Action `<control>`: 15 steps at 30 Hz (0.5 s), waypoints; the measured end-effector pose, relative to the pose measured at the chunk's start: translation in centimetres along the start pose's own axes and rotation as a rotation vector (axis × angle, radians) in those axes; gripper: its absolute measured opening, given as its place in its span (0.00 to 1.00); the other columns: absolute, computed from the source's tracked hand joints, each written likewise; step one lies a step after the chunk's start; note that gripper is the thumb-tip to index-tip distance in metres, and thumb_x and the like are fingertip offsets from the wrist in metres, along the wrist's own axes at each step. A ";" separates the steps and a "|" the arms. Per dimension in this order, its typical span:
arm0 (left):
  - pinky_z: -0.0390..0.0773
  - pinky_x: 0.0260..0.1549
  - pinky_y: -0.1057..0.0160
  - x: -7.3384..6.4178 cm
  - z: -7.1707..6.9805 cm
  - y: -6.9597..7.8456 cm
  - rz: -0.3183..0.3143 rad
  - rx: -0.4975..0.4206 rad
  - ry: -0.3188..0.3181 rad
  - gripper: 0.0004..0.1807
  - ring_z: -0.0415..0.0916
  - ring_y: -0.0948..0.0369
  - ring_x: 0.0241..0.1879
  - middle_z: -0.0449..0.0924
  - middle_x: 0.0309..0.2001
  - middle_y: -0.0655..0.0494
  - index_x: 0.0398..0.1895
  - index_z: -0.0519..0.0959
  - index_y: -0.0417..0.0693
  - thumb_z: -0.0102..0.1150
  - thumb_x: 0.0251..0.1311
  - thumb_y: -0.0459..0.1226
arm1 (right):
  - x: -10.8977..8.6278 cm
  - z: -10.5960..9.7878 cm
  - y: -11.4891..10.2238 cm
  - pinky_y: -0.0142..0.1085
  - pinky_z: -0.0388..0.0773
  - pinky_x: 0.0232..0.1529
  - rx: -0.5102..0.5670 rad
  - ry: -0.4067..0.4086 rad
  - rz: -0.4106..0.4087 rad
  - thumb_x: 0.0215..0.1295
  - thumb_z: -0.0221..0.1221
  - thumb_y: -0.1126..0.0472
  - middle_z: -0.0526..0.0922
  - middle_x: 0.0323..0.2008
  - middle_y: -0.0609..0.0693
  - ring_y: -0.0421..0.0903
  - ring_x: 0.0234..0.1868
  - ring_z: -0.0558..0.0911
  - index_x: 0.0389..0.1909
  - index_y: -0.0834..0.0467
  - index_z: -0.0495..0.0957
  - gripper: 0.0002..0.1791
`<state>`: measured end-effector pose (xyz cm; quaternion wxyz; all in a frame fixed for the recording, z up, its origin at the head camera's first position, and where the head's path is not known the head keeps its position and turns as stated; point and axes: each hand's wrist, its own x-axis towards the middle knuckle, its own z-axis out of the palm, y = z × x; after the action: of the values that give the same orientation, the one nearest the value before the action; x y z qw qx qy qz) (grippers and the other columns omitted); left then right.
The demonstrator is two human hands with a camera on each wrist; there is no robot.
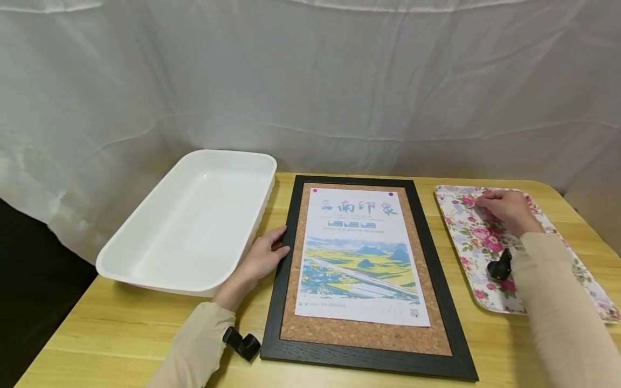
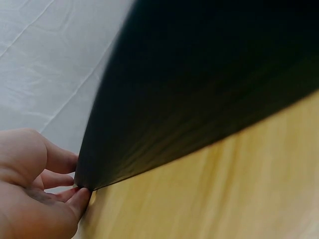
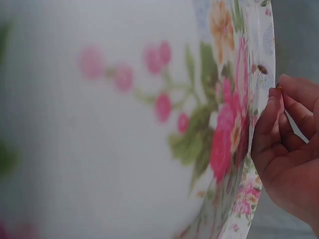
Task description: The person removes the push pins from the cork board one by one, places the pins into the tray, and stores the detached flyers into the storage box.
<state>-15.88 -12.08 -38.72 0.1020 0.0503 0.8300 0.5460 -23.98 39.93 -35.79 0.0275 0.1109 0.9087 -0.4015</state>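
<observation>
My left hand (image 1: 262, 254) rests against the left side of a black-framed cork board (image 1: 366, 347), its thumb and fingertips touching the frame edge. A printed landscape poster (image 1: 361, 258) lies on the cork, with a pink thumbtack (image 1: 315, 190) at its top left corner and a purple thumbtack (image 1: 391, 194) at its top right. Over the far part of a floral tray (image 1: 477, 234), my right hand (image 1: 506, 207) pinches a tiny thumbtack (image 3: 278, 87) between thumb and fingertips; only a gold-coloured bit shows. Another small gold-brown piece (image 3: 262, 69) sits on the tray beside the fingertips.
A deep white plastic basin (image 1: 189, 221) stands on the wooden table (image 1: 121, 328), left of the board. Behind the table hangs a pale cloth (image 1: 310, 97). Black wrist camera mounts (image 1: 242, 344) stick out from both sleeves.
</observation>
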 end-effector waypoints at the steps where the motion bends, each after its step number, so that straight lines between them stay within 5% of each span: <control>1: 0.67 0.60 0.50 0.0 0.0 0.0 0.000 0.000 0.000 0.31 0.60 0.46 0.67 0.59 0.69 0.37 0.73 0.55 0.35 0.50 0.69 0.28 | 0.0 0.0 0.2 0.33 0.75 0.28 0.004 -0.004 -0.004 0.70 0.55 0.50 0.77 0.32 0.44 0.39 0.30 0.74 0.53 0.73 0.72 0.27; 15: 0.68 0.60 0.50 0.0 0.1 0.1 -0.005 -0.002 -0.001 0.31 0.61 0.46 0.66 0.59 0.69 0.37 0.73 0.55 0.35 0.50 0.69 0.27 | 0.2 -0.3 0.9 0.33 0.77 0.29 0.035 -0.026 0.020 0.67 0.60 0.53 0.78 0.29 0.40 0.37 0.30 0.76 0.52 0.71 0.73 0.25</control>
<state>-15.82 -12.01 -38.66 0.1037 0.0482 0.8297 0.5464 -23.97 40.76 -36.29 0.0414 0.1153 0.9000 -0.4184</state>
